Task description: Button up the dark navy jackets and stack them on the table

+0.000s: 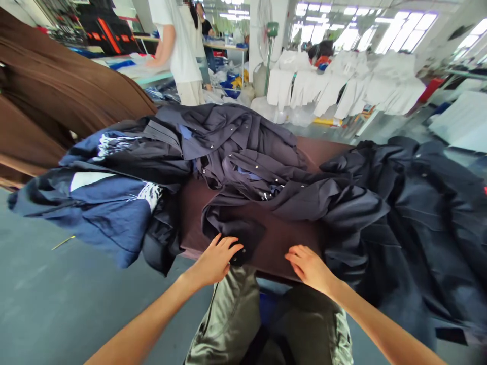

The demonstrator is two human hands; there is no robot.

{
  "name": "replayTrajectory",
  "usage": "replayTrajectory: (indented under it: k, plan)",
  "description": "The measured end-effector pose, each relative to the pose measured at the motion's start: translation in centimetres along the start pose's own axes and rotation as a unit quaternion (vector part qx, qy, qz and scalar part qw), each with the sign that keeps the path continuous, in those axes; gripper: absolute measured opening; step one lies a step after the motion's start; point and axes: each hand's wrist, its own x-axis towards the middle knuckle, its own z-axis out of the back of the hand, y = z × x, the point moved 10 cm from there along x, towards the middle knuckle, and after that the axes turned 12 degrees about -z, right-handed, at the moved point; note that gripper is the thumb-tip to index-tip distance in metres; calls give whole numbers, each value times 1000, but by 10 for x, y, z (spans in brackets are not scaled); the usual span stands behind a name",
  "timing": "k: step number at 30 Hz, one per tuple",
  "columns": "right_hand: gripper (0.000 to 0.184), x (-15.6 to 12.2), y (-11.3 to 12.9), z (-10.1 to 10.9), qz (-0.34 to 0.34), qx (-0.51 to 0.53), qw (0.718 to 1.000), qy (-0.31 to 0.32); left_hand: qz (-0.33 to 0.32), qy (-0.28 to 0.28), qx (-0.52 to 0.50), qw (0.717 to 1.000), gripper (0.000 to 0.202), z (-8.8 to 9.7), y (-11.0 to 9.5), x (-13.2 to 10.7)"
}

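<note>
A dark jacket (253, 133) with small metal snaps lies crumpled across the brown table (281, 238). One dark flap of it (232, 223) reaches toward the near edge. My left hand (216, 258) rests on this flap beside a couple of snaps, its fingers spread; the thumb is mostly hidden. To its right, my right hand (310, 266) is over the brown surface with its fingers loosely bent and the thumb apart. Nothing shows in it. A fold of dark cloth (342, 203) lies just beyond the right hand.
Dark garments (426, 203) are heaped at the right. Navy garments with white prints (114, 213) hang over the left end, near draped brown cloth (76, 86). Farther back are a person in a white shirt (178, 45), a fan (272, 30) and stacked white garments (342, 81).
</note>
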Motion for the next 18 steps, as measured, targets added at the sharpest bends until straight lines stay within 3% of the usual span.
replayTrajectory:
  k: [2,5,7,9,11,12,14,18]
  plan:
    - [32,-22,-37,0,-65,15,993,-97,-2,-15,25,1000,63,-9,0,1]
    - [34,-62,-111,6,-144,-9,975,-169,-37,-50,-22,998,30,-12,3,9]
    - [38,-88,-164,12,-186,-45,966,-173,-22,-88,-92,992,12,-3,9,14]
    - [42,-107,-210,21,-228,-75,959,-153,34,-128,-168,977,15,9,16,19]
    - [42,-115,-235,31,-271,-65,954,-111,88,-160,-226,957,23,26,16,26]
    - [41,-113,-235,38,-291,-39,951,-95,99,-170,-245,949,26,35,9,32]
    - [34,-102,-210,56,-322,46,941,-89,84,-179,-264,944,29,54,-14,48]
    - [29,-60,-87,92,-233,261,922,-166,-5,-158,-251,955,28,78,-78,86]
